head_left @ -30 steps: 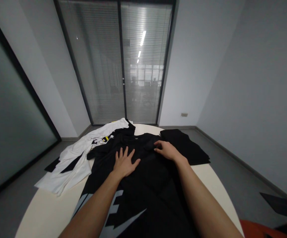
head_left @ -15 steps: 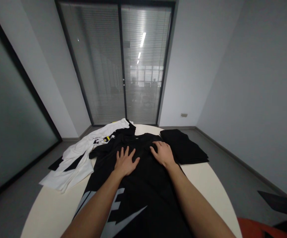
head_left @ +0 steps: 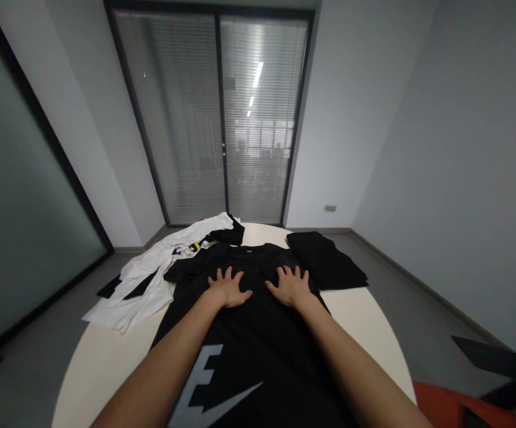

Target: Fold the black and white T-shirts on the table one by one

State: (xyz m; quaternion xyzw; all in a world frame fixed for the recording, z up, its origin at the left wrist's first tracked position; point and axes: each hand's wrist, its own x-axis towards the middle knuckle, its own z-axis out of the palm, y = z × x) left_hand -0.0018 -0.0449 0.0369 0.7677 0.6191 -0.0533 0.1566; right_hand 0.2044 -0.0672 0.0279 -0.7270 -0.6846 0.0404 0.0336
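A black T-shirt (head_left: pixel 258 333) with a grey printed logo lies spread over the round table, its collar toward the far edge. My left hand (head_left: pixel 229 288) rests palm down on the chest of the shirt, fingers spread. Opposite it, my right hand (head_left: pixel 291 286) also lies on the fabric with its fingers apart. Neither hand holds anything. My forearms cover parts of the shirt and its print; the lower hem is out of view.
White and black clothes (head_left: pixel 151 273) lie in a loose heap at the left, hanging past the table's edge. Folded black fabric (head_left: pixel 329 264) sits at the far right of the cream table (head_left: pixel 88 368). Something red (head_left: pixel 454 404) stands at lower right. Beyond is a glass door (head_left: pixel 258 178).
My right hand has moved down the shirt and its fingers have spread wider. The left hand stays in about the same place. The collar now looks flatter and more open.
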